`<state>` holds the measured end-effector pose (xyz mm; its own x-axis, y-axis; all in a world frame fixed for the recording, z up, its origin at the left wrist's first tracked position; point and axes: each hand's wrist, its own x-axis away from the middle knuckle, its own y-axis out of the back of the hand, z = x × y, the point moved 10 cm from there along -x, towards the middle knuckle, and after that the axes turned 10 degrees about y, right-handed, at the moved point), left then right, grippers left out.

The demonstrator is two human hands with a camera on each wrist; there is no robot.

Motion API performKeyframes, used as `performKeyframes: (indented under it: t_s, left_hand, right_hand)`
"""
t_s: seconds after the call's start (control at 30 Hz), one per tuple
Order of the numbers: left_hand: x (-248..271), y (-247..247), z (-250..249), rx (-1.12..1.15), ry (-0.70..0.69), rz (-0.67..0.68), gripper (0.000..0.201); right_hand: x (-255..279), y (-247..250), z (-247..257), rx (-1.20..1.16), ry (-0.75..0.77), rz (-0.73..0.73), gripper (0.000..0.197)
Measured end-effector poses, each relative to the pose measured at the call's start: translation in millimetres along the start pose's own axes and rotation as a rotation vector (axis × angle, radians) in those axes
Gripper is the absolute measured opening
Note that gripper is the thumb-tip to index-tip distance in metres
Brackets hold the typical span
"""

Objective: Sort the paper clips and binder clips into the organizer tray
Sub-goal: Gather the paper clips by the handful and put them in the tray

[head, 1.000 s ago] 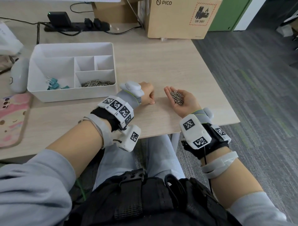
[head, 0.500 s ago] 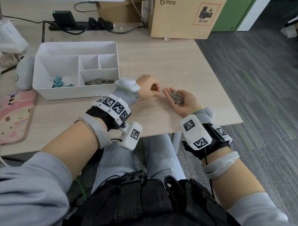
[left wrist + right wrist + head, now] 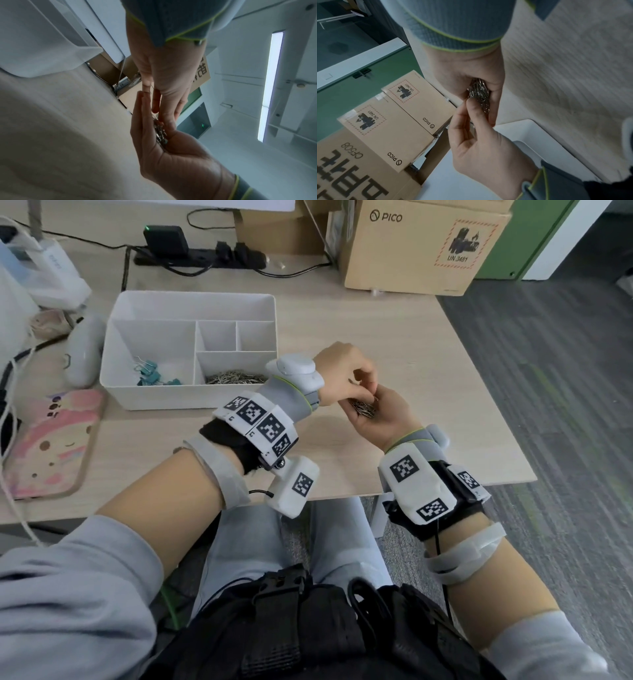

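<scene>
My right hand [image 3: 386,419] is palm up over the wooden table, cupped round a pile of silver paper clips [image 3: 363,408]. My left hand [image 3: 368,396] reaches over it, thumb and fingers pinching into the pile. From the right wrist, the left thumb [image 3: 471,106] presses on the paper clips [image 3: 479,92]. The left wrist view has the paper clips [image 3: 160,133] lying in the right palm. The white organizer tray [image 3: 191,296] sits to the left. It holds teal binder clips [image 3: 150,375] in the big compartment and paper clips [image 3: 236,378] in the front right one.
A PICO cardboard box [image 3: 421,248] and a black power strip [image 3: 198,256] stand at the back. Left of the tray lie a grey device [image 3: 82,350] and a phone in a pink case [image 3: 48,446]. The table's right edge [image 3: 486,405] is close to my right hand.
My left hand has moved right from the table to the right palm and now pinches into the clips. The right hand's fingers have curled further round the pile.
</scene>
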<state>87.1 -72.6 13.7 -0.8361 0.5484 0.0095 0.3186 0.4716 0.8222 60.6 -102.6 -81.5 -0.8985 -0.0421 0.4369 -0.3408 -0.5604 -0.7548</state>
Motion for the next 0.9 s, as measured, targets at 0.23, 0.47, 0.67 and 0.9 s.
performKeyframes:
  t_s: [0.23,0.47,0.67,0.9]
  left_hand:
    - [35.7,68.9,71.2,0.2,0.158,-0.332,0.016]
    - [83.4,105.7,167.8,0.103,0.432,-0.543,0.027]
    - [97.3,98.9,198.7,0.087,0.509,-0.438,0.045]
    - [99.6,97.5,197.3,0.092,0.479,-0.443,0.045]
  right_hand:
    - [-7.6,-35.8,-25.0,-0.027,-0.063,0.045,0.03]
    - [-13.5,-82.9,-58.5,0.003,-0.143,0.116,0.035]
    - [-18.5,-111.2,-91.1,0.08,-0.223,0.166,0.032]
    - [-20.7,-118.2,-101.7,0.194,-0.225,0.126,0.03]
